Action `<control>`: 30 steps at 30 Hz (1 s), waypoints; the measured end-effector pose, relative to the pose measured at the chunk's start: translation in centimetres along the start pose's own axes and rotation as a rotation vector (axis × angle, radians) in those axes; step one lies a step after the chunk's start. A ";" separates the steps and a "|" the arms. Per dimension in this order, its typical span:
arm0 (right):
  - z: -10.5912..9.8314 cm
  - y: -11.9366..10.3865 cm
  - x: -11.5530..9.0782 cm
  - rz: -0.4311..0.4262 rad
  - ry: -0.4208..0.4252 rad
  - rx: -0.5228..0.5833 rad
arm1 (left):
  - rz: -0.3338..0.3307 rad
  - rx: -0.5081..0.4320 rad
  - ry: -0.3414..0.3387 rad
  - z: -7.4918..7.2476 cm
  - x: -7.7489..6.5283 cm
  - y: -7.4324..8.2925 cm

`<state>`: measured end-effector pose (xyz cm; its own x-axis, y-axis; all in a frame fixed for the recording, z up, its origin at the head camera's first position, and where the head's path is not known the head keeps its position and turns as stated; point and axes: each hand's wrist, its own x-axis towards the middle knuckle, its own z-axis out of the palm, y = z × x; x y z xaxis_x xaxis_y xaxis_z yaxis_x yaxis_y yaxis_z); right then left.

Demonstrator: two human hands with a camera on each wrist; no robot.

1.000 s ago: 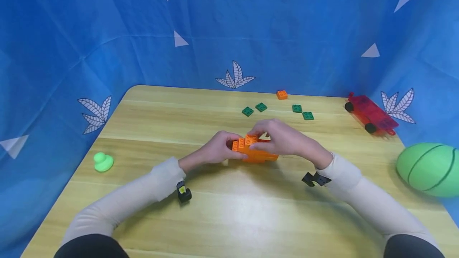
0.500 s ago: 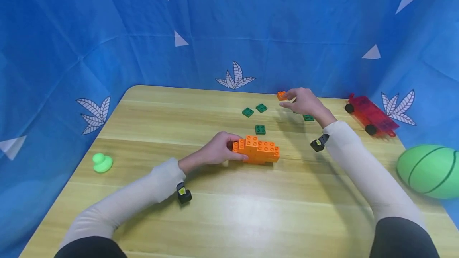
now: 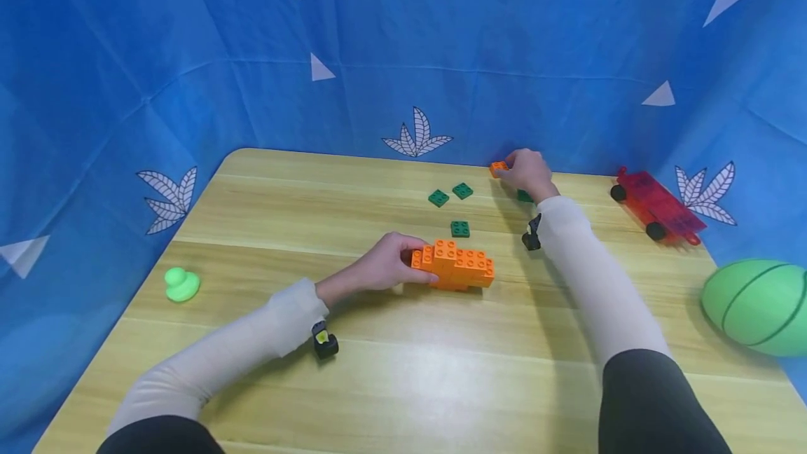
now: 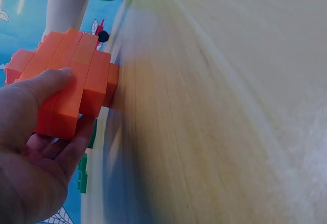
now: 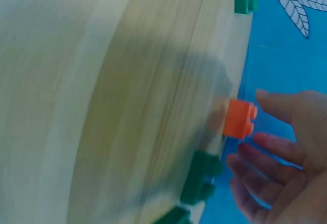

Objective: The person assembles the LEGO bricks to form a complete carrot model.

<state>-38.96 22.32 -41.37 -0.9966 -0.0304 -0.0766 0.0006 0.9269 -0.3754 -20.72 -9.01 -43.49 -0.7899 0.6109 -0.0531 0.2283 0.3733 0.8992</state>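
My left hand [image 3: 386, 265] grips the left end of a stepped orange block build [image 3: 463, 268] on the wooden table. In the left wrist view its thumb lies across the side of the build and the fingers reach beneath. At the table's back edge my right hand [image 3: 531, 174] is over a small orange toy brick [image 3: 497, 169]. The right wrist view shows thumb and fingers spread on either side of that brick [image 5: 238, 119], with a gap to the thumb. One green brick [image 3: 460, 229] lies just behind the orange build.
More green bricks [image 3: 438, 197] lie toward the back, one of them [image 3: 525, 196] partly under my right hand. A red toy car [image 3: 658, 205] stands at back right, a green ball [image 3: 756, 307] at right. A green toy duck [image 3: 181, 284] is at left. Blue cloth [image 3: 536, 40] hangs behind.
My right hand has left the orange build and moved back to the small orange brick, uncovering the green brick behind the build. My left hand has stayed on the build.
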 end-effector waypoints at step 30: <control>-4.1 -3.0 -8.6 -0.357 -0.117 0.181 | -0.001 -0.018 -0.004 0.0 0.0 0.2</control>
<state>-30.78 21.32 -35.78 -0.9206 -0.3904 -0.0126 -0.3188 0.7696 -0.5533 -20.63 -8.95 -43.31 -0.7880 0.6131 -0.0559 0.2171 0.3616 0.9067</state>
